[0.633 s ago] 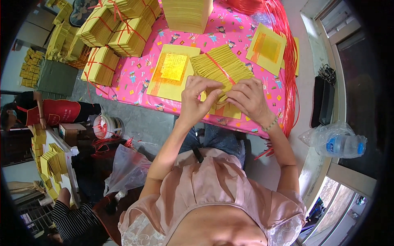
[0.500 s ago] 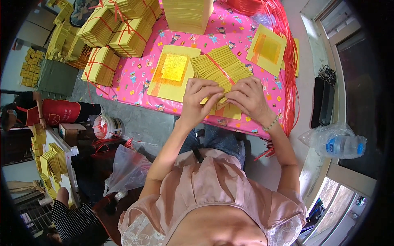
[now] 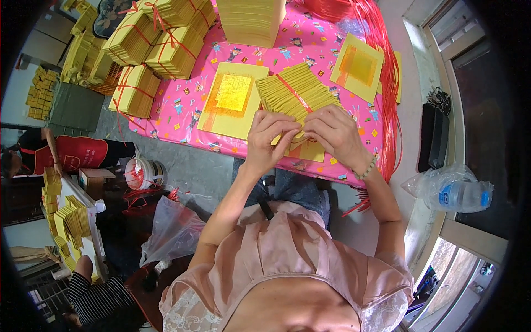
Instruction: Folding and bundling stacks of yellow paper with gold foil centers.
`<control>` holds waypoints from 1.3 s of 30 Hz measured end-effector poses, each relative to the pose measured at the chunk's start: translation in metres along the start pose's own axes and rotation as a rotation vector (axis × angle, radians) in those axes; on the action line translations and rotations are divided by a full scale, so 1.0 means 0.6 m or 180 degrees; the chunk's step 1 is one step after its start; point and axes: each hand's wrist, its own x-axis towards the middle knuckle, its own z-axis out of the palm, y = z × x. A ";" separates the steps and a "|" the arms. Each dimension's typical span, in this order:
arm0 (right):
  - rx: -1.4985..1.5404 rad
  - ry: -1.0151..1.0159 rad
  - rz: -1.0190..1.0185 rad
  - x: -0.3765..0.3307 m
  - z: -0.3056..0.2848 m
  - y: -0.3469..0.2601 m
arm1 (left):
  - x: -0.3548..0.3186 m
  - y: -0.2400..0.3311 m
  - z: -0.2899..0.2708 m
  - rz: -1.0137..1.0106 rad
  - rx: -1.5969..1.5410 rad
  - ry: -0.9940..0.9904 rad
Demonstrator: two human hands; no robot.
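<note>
A fanned bundle of folded yellow paper (image 3: 287, 83) lies in front of me on the table, tilted toward the right. Across its top runs a flat red ribbon (image 3: 294, 93), which leads down between my two hands. My left hand (image 3: 268, 138) is closed in a pinch at the bundle's near edge, by the ribbon's near end. Close beside it, my right hand (image 3: 337, 135) pinches at the same spot, with its fingers resting against the paper. The fingertips hide most of the ribbon's end. Beneath the hands another yellow sheet (image 3: 312, 152) shows.
Yellow sheets with gold squares lie left (image 3: 218, 119) and right (image 3: 368, 86). Tied bundles (image 3: 177, 47) and a tall paper stack (image 3: 251, 25) stand farther back. Loose red ribbons (image 3: 390, 110) hang off the pink table's (image 3: 177, 119) right side. A co-worker in a red apron (image 3: 83, 154) is at left.
Both hands stay pinched at the bundle's near edge, with only slight finger movement. The whole view has shifted a little; the bundle has not plainly moved.
</note>
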 end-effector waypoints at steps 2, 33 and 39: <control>-0.0017 -0.0010 0.0006 0.001 -0.003 -0.001 | 0.000 0.002 0.000 -0.0053 -0.0034 -0.0031; 0.2573 0.1363 0.2100 -0.072 0.070 0.049 | -0.034 0.013 0.043 0.0082 0.0295 0.0031; 0.3086 0.1142 0.2266 -0.055 0.059 0.050 | -0.035 -0.001 0.061 -0.1244 -0.1005 0.0779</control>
